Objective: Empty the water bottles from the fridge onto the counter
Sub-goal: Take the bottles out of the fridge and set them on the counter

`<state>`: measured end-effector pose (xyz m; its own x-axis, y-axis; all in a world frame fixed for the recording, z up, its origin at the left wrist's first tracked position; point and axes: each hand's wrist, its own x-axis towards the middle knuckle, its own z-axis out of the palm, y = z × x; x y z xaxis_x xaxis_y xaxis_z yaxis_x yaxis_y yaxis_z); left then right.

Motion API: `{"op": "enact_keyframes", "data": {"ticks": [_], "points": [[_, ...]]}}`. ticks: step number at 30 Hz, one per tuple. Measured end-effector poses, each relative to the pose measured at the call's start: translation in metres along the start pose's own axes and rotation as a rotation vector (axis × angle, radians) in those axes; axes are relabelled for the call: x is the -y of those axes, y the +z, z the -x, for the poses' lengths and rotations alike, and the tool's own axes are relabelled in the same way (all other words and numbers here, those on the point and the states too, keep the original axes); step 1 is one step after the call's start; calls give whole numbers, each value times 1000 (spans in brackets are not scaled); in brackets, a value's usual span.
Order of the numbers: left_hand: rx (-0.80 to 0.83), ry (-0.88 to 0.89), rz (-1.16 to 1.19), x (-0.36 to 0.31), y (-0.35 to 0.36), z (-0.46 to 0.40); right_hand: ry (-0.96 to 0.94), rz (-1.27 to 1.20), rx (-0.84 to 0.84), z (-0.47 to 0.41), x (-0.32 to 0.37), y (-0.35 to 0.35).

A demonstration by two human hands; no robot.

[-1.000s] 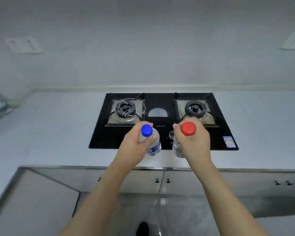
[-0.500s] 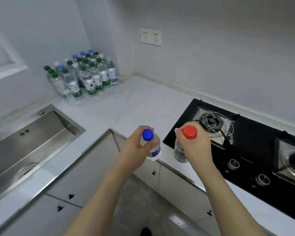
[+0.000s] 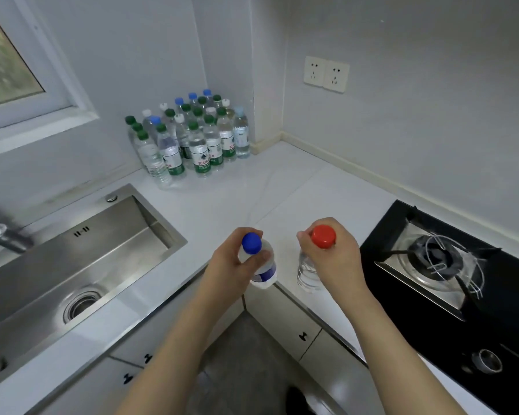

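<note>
White L-shaped counter (image 3: 282, 187) carries a cluster of upright water bottles (image 3: 189, 136) in the corner, an inset steel sink (image 3: 72, 265), black gas hob (image 3: 450, 280).

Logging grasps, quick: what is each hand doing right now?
Left hand: fingers curled round the clear plastic blue-capped water bottle.
Right hand: fingers curled round the clear plastic red-capped water bottle.

left hand (image 3: 232, 266): you're gripping the blue-capped bottle (image 3: 259, 263) near its neck
right hand (image 3: 331, 259): wrapped round the red-capped bottle (image 3: 312, 266)
corner: bottle cluster (image 3: 189, 139) on the counter (image 3: 282, 187)
</note>
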<state>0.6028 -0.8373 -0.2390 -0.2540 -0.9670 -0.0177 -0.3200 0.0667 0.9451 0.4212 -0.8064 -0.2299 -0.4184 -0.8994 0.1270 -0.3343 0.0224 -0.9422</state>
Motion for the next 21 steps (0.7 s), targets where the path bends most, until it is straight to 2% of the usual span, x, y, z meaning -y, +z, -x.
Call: {"op": "enact_keyframes", "data": {"ticks": [9,15,21], "points": [[5,-11,-110,1,-5,-98,-80,12,79,-104,-9,31],[-67,-60,-140,4,-9,-163,-132,40,120,-177,-17,50],[-174,-190,-114,32,-36,-210,-25,45,214,-229,-34,99]]}}
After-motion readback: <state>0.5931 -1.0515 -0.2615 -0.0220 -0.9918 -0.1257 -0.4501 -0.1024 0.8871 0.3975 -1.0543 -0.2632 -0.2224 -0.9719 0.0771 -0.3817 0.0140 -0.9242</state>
